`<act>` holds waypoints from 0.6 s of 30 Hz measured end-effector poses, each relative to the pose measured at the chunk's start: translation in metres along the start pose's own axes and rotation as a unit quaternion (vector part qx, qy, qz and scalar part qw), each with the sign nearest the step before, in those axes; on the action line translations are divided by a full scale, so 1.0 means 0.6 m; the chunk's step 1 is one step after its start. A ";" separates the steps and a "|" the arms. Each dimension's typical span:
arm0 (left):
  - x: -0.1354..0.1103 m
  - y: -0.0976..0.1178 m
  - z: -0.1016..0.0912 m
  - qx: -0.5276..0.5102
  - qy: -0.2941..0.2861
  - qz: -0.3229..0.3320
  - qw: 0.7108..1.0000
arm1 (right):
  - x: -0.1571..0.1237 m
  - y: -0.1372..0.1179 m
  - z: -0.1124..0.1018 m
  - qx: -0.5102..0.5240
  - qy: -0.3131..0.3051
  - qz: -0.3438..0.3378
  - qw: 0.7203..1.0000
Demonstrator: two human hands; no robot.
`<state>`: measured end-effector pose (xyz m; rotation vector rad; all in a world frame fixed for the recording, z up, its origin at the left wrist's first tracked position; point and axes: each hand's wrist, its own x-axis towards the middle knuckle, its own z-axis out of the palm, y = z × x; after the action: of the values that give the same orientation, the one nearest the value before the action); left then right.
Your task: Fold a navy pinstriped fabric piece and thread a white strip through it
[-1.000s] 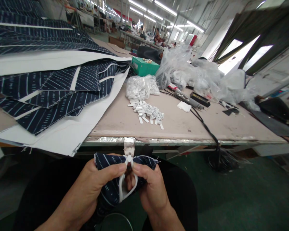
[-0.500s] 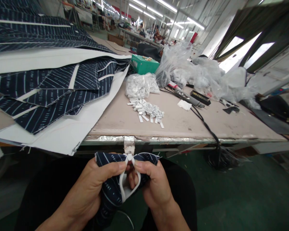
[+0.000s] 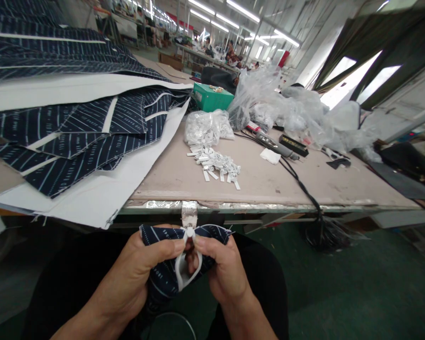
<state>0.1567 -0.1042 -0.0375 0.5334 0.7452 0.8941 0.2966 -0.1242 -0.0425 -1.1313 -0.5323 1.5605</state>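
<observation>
Both my hands hold a navy fabric piece (image 3: 163,278) with pale printed lines and a white zipper (image 3: 180,271). My left hand (image 3: 138,267) pinches its left side, thumb pressed on the cloth by the zipper tape. Likewise, my right hand (image 3: 226,267) grips the right side, thumb close to the tape. Above the thumbs the tape ends meet at a white zipper slider (image 3: 189,232), which sits against a metal holder (image 3: 189,212) fixed to the table edge. Below it the two tapes bow apart into a loop, with fingertips showing through. Some fingers are hidden behind the cloth.
White zipper sliders (image 3: 217,163) spill from a clear bag (image 3: 208,127) on the table (image 3: 170,182). Navy printed panels (image 3: 92,156) lie at left. Behind stand a green box (image 3: 212,97) and crumpled plastic bags (image 3: 286,104). A grey corded tool (image 3: 274,144) lies at right.
My right hand has shifted slightly left, towards my left hand, and the loop between the tapes is narrower. The slider stays at the metal holder.
</observation>
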 end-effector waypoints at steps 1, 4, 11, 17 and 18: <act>0.000 0.000 0.000 0.003 -0.001 -0.001 1.000 | 0.000 0.001 0.000 0.000 0.001 0.001 1.000; -0.002 0.000 -0.002 0.019 -0.004 -0.001 1.000 | -0.001 0.002 0.000 -0.005 0.002 0.001 1.000; 0.001 0.000 -0.003 0.029 -0.022 0.005 0.999 | -0.004 0.002 0.001 -0.016 -0.003 -0.006 1.000; -0.002 -0.003 -0.002 0.029 -0.005 0.003 1.000 | -0.009 -0.001 0.003 -0.021 -0.001 -0.012 1.000; -0.003 -0.003 -0.003 0.030 -0.003 0.006 1.000 | -0.009 -0.002 0.002 -0.021 -0.002 -0.017 1.000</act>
<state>0.1556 -0.1065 -0.0392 0.5929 0.7658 0.8826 0.2958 -0.1286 -0.0391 -1.1460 -0.5865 1.5282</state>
